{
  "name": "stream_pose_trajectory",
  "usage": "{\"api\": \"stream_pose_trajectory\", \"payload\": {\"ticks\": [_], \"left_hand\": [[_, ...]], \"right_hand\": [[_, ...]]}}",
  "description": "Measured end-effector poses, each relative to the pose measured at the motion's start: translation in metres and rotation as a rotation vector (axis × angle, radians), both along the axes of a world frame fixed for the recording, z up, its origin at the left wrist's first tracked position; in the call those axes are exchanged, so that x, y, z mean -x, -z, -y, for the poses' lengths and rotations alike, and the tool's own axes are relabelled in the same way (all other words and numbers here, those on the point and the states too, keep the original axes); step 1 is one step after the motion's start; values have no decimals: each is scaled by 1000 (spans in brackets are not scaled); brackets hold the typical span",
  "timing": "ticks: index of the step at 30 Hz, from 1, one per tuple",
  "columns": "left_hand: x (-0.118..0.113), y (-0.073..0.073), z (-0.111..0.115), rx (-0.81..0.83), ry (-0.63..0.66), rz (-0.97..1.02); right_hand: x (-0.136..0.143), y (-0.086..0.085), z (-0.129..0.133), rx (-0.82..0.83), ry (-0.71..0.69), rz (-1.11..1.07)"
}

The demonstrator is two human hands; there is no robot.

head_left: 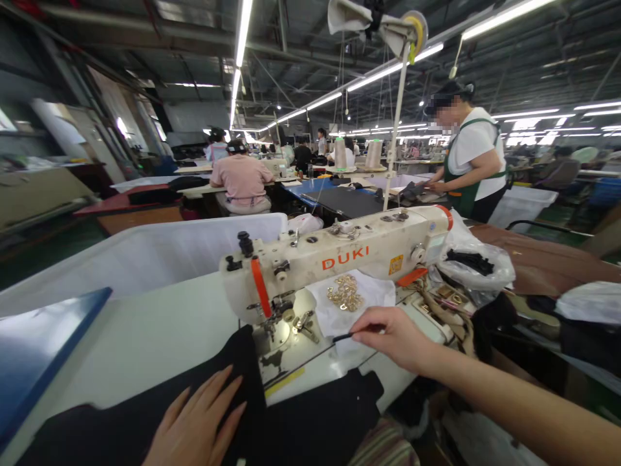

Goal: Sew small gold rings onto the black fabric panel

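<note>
My left hand lies flat, fingers spread, on a black fabric panel at the front of the sewing table. Between thumb and fingers of my right hand is a short black strap, held just over the machine bed. Behind that hand, a heap of small gold metal rings rests on a white cloth. The sewing machine stands beyond both hands, its needle area lit. A second black piece spreads below the right hand.
A plastic bag of black strips sits right of the machine, near brown material. A white bin stands behind the table, and a blue-edged board at left. A co-worker in a green apron stands at back right.
</note>
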State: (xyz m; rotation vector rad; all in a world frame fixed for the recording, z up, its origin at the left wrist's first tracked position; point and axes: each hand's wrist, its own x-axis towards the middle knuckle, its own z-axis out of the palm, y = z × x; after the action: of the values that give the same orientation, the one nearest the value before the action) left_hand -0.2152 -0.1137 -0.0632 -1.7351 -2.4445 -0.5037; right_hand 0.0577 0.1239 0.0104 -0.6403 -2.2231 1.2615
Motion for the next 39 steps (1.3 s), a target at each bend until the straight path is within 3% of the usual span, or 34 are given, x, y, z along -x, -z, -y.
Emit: {"api": "stream_pose_trajectory", "payload": {"ticks": [3,5,9,12,15,19,22,25,28,32,35,39], "left_hand": [[-18,-31,-23,-91,-87,389],[-26,-43,-30,-163,-185,697],[-32,-47,-23,-239,-220,1329],[-34,-45,-16,-253,-177,1533],[-34,-44,-17,-264,-147,1556],[-27,-44,-31,-200,-127,1417],[-14,-43,-41,-115,-88,1286],[-1,-39,-45,-124,-135,1222],[4,-33,-42,-191,-193,1152],[0,-29,-37,-217,-212,1045],[-3,-31,-37,-225,-238,1009],[-3,-34,-36,-229,-274,985]], "right_hand": [[65,21,39,160,-131,-145],[95,32,57,222,-169,-231],[120,46,74,263,-186,-348],[123,54,78,344,-176,-353],[127,63,79,422,-146,-337],[133,72,79,424,-121,-317],[128,67,79,243,-128,-257],[110,50,69,-38,-169,-161],[84,30,40,-247,-169,-87],[66,13,-19,-493,45,231],[76,12,-52,-632,62,458],[98,20,-67,-715,-37,571]]}}
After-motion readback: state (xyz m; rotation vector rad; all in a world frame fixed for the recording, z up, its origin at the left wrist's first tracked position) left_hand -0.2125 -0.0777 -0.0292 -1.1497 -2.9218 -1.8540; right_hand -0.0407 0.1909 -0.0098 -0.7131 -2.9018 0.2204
